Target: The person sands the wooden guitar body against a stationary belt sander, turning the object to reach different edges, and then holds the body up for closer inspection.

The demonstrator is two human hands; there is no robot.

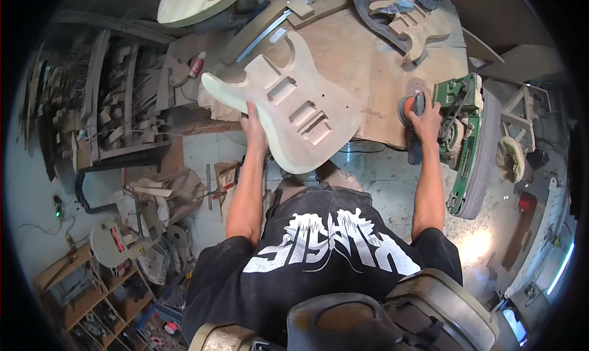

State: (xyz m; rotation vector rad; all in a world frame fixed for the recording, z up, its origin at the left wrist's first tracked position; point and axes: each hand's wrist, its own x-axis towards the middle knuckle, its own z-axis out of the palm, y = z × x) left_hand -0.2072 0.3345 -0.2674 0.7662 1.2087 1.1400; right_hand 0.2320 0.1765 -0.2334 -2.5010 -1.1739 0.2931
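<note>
A pale wooden electric guitar body (338,115) with two horns and several routed cavities is tilted over the front of the workbench. My left hand (253,129) is closed on its left edge, with the thumb on top and the other fingers hidden beneath. Out to the right, my right hand (426,119) wraps round an orange and black power sander (407,107) at the bench's front right edge. Beyond that hand lies a round sanding disc (416,85). Close beside my right hand stands a green belt sander (469,136).
On the dusty workbench (380,99), another guitar body (417,29) lies at the back right. A pale body (199,1) is at the far left. A red bottle (197,64) sits left of the held body. Wood offcuts (116,115) crowd the left shelves.
</note>
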